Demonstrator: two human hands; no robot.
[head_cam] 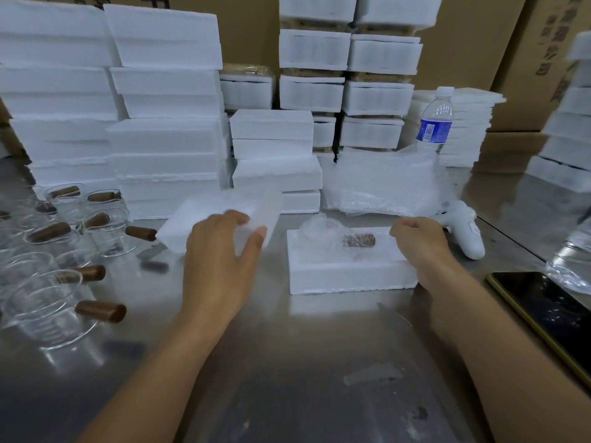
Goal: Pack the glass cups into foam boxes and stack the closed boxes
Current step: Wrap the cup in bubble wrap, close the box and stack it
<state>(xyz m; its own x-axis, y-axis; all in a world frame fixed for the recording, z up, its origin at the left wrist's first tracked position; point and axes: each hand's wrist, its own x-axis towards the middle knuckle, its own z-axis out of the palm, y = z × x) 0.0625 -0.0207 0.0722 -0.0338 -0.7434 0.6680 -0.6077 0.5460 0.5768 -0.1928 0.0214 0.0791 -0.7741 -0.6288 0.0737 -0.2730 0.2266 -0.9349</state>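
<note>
From the head camera, an open foam box [348,273] sits on the middle of the shiny table [287,362]. Inside it lies one glass cup [332,236], wrapped in bubbly plastic, with its brown handle pointing right.

The left hand [220,254] grips a foam lid [224,212] just left of the box. The lid looks blurry. The right hand [419,244] is at the right end of the box with its fingers curled. I cannot tell if it holds anything.

More glass cups [48,302] with brown handles stand bare near the left edge. Closed foam boxes [166,123] are stacked high along the far edge. A pile of bubble wrap [383,183] and a water bottle [435,119] sit behind the open box. A dark phone [543,311] lies by the right edge.
</note>
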